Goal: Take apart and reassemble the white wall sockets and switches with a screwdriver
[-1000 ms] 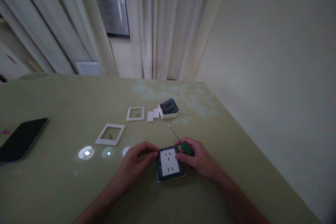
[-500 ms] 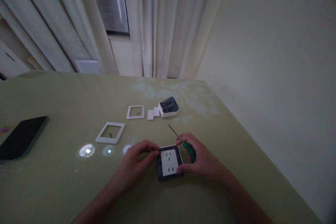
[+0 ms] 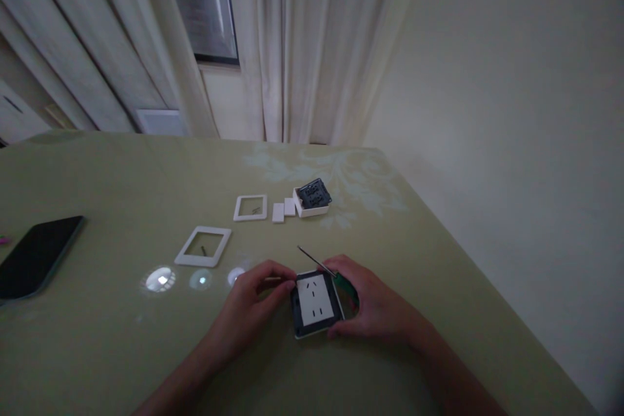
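A wall socket [image 3: 315,299] with a white face and dark surround sits on a white base, tilted slightly on the table before me. My left hand [image 3: 260,296] is closed in a pinch at its upper left corner; whatever is between thumb and forefinger is too small to name. Around the socket's right side curls my right hand [image 3: 368,302], thumb at the lower right corner. Tucked in that same hand is a screwdriver [image 3: 347,286] with a green handle, its thin shaft pointing up and left over the socket's top edge.
Beyond the hands lie two white frames [image 3: 203,264] [image 3: 250,219], small screws [image 3: 203,251] inside them, and two white plates [image 3: 278,213]. A second dark socket part [image 3: 314,194] rests in a white box [image 3: 313,212]. A black tablet [image 3: 39,257] lies far left; a wall [image 3: 526,175] borders the right.
My right hand has shifted down along the socket's right side, its thumb moving off the white face to the corner. The screwdriver tip has swung lower and left. My left hand stays put.
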Demonstrator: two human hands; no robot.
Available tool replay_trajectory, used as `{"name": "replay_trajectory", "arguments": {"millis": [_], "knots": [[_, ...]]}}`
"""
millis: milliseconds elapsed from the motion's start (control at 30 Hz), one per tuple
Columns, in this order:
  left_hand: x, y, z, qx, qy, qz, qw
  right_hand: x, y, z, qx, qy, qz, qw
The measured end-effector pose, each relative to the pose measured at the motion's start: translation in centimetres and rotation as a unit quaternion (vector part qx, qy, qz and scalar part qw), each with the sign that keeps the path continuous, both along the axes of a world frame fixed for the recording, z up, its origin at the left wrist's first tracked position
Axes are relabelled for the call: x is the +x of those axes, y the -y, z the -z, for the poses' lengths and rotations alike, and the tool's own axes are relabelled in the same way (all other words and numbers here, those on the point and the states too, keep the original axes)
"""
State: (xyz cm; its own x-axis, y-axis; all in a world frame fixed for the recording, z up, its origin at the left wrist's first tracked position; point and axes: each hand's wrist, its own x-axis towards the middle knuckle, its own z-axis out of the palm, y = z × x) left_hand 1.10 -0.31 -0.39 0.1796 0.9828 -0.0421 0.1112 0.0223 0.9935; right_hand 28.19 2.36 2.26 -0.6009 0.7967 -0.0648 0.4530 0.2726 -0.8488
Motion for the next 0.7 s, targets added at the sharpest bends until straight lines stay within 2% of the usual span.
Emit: {"name": "replay_trajectory", "arguments": {"millis": [100,200,300,433,700], "knots": [[0.0,0.1,0.2,-0.015,0.02,0.002,1.0,0.0,0.0,-0.1,0.012,0.013,-0.007,1.0],[-0.2,0.0,0.1,0.001,0.005,0.003,1.0,-0.1,0.1,-0.2,0.019,0.028,-0.014,0.999],[-0.9,-0.2,0.0,0.082,-0.043,0.034,0.995,-0.2,0.1,0.0,0.025,0.034,-0.012,0.999],[-1.7,-0.2,0.2,0.2,-0.094,0.069,0.973,-0.1,0.0,0.4,0.035,0.032,-0.03,0.998],[-1.5,0.4,0.0,0.257,-0.19,0.094,0.943,-0.1,0.0,0.3,0.043,0.041,-0.03,0.998]]}}
